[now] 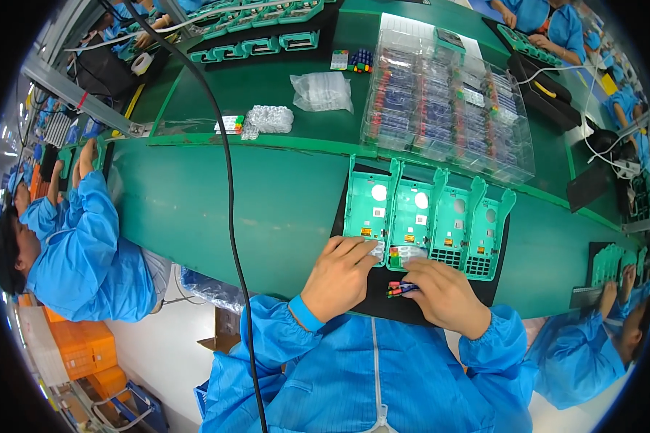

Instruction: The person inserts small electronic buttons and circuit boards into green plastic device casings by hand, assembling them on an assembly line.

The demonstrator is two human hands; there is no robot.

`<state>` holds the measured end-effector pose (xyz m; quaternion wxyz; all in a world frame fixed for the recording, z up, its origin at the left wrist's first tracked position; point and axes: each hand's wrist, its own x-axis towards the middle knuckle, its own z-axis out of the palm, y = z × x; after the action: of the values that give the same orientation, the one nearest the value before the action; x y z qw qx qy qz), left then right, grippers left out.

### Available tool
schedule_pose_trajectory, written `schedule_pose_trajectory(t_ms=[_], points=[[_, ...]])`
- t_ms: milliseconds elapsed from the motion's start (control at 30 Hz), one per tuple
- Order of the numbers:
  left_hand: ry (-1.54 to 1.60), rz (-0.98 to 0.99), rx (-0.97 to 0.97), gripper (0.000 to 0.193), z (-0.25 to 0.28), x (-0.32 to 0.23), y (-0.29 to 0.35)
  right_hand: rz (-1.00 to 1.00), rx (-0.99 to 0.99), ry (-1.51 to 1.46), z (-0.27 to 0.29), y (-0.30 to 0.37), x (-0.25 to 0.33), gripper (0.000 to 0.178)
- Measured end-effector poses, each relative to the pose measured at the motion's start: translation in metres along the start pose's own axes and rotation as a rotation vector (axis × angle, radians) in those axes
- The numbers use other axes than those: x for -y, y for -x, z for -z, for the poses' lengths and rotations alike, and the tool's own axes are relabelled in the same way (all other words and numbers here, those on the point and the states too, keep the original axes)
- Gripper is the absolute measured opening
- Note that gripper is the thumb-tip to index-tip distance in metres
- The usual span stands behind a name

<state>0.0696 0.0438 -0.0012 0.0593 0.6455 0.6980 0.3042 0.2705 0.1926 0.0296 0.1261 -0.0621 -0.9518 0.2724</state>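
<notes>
Four-sided black mat point(383, 299) under a row of several green plastic device housings point(404, 195) lies in front of me. My left hand point(337, 278) rests on the lower end of the leftmost housing, its bent fingers on a pale keypad point(377, 250) and gripping nothing. In the second housing sits a white keypad point(406, 254) with red, yellow and green keys at its left end. My right hand point(444, 296) holds small dark keypads point(401, 289) with coloured keys under its fingers, its fingertips beside the white keypad. The two right housings show bare key-hole grids.
A clear tray point(448, 108) full of keypads stands beyond the housings. Bubble wrap point(269, 119) and a plastic bag point(322, 92) lie at the back left. A black cable point(231, 195) hangs across the view. Co-workers in blue point(94, 245) sit at both sides.
</notes>
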Motion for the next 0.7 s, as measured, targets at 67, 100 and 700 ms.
schedule_pose_trajectory(t_ms=[67,100,700], points=[[-0.031,-0.007,-0.008,0.028,-0.001,-0.002,0.001,0.016,-0.048,0.049,0.007,-0.002,0.009,0.035],[-0.03,-0.009,-0.006,0.028,-0.002,-0.002,0.0,0.013,-0.05,0.049,0.004,-0.001,0.005,0.035],[-0.027,-0.14,0.158,0.031,-0.007,-0.039,-0.029,-0.2,-0.06,0.215,0.021,0.039,-0.023,0.038]])
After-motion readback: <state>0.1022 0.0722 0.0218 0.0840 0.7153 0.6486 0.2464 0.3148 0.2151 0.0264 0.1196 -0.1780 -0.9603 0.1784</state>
